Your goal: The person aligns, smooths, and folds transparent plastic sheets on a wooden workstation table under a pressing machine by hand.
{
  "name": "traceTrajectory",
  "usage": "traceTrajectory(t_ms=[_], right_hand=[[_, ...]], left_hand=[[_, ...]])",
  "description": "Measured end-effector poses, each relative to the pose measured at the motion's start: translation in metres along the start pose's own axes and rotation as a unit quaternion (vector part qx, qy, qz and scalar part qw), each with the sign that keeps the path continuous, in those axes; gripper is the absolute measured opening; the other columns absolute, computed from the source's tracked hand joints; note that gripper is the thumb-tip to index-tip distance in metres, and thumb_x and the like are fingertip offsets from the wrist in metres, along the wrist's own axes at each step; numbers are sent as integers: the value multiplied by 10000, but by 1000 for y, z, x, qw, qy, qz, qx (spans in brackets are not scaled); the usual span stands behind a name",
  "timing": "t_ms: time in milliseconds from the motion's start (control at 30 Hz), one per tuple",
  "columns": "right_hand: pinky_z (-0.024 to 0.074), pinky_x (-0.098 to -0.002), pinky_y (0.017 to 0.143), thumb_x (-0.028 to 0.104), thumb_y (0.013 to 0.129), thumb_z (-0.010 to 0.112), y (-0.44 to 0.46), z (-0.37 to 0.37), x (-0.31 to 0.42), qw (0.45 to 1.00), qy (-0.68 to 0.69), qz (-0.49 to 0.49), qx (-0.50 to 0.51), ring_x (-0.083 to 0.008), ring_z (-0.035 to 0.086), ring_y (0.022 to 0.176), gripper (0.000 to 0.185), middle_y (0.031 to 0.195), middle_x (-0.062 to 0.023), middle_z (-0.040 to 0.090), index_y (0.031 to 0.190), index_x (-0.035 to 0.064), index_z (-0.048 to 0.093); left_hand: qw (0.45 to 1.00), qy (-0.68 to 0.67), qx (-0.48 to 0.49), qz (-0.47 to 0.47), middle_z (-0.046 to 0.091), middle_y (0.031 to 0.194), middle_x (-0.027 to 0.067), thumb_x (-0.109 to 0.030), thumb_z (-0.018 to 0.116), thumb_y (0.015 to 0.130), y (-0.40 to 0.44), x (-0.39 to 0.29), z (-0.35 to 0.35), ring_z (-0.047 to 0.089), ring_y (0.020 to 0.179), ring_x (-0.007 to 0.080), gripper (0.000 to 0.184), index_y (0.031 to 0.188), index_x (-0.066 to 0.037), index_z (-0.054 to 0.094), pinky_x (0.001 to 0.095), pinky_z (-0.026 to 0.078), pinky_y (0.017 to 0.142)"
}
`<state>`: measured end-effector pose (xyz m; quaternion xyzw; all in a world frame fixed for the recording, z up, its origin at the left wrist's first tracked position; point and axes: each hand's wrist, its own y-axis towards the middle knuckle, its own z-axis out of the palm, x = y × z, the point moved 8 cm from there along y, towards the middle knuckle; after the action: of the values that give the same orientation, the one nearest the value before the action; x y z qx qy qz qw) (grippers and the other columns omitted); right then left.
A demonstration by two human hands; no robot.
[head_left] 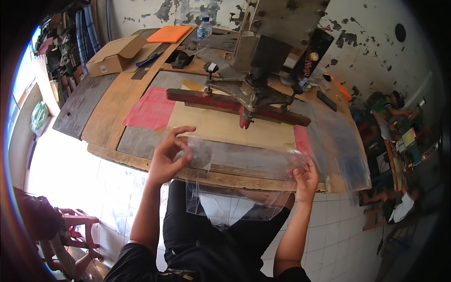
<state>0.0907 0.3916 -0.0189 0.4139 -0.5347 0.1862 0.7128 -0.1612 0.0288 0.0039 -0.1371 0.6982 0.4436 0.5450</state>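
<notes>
A clear folded plastic sheet spans the space between my hands at the table's front edge, its lower part hanging over my lap. My left hand is at its left edge, index finger raised, thumb and other fingers curled at the plastic. My right hand pinches its upper right corner between thumb and fingers. Just beyond lies a cream-coloured board with red sheet material at its left end. Over the board stands a press head with a red metal bar, apart from my hands.
More clear plastic sheets lie at the table's right side. A cardboard box, an orange sheet, a water bottle and a dark phone-like object stand or lie farther back. Other people are at lower left and far right.
</notes>
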Motion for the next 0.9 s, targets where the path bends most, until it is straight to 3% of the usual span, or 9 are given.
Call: traceTrajectory(t_ms=[67,167,200,267,333,367,533,700,900], right_hand=[[627,-387,923,83,966,802,-10,-4,2,1000,7,5,7,-208,718,1092,640,1282,-187,721,1520,-37,504],[617,-395,941,-81,911,757,-35,-2,30,997,59,-35,-21,-238,733,1073,544,1216,-184,734,1422,-45,574],[617,-395,941,-81,911,757,-40,-2,40,998,57,-30,-26,-238,733,1073,544,1216,-184,734,1422,-45,574],[617,-347,874,-36,920,781,-46,7,67,996,-2,-83,22,-202,750,902,490,1205,-146,749,1381,-12,617],[607,-352,874,-72,877,806,-51,20,86,995,-17,-93,39,-215,746,948,437,1186,-159,760,1292,-30,675],[596,-357,874,-107,834,830,-53,31,98,992,-31,-106,61,-229,741,994,387,1166,-172,772,1203,-47,733],[533,-302,725,-70,789,860,-49,109,159,939,-134,-201,244,-211,746,794,347,908,-95,799,1124,-7,796],[488,-301,672,3,795,875,-60,123,169,908,-229,-228,265,-183,740,761,346,852,-50,797,1133,46,809],[491,-296,667,-13,750,895,-68,113,167,899,-292,-248,213,-178,721,715,348,810,-53,796,1085,35,811]], left_hand=[[1000,-9,30,-3,495,1586,213,-165,851,906,-9,-3,2,678,1236,250,242,1007,-19,687,393,526,1044],[964,-188,185,-34,351,1633,377,-731,714,887,-34,-22,21,683,1233,367,752,1019,10,714,519,506,1068],[939,-249,227,-67,437,1588,368,-796,607,925,-44,-21,27,684,1249,393,839,1069,24,720,517,509,1067],[918,-244,303,-84,553,1499,334,-688,689,942,-53,-25,36,697,1239,383,757,1216,18,677,479,517,1064],[913,-160,353,-126,652,1413,290,-545,780,956,-60,-32,51,705,1235,369,710,1373,2,606,456,521,1059],[913,-119,372,-116,671,1431,166,-357,816,978,-60,-37,67,706,1181,257,702,1508,-24,498,394,544,989],[934,-66,345,-71,716,1349,191,-161,704,1055,-40,-81,128,717,1117,242,679,1617,-19,350,405,543,1006],[964,-58,255,-42,797,1092,142,-67,789,974,-30,-79,145,773,1045,224,207,1163,14,764,370,599,935],[978,-115,171,-25,803,1041,94,-105,770,1002,-42,-58,145,747,978,147,152,1091,18,760,320,589,884]])
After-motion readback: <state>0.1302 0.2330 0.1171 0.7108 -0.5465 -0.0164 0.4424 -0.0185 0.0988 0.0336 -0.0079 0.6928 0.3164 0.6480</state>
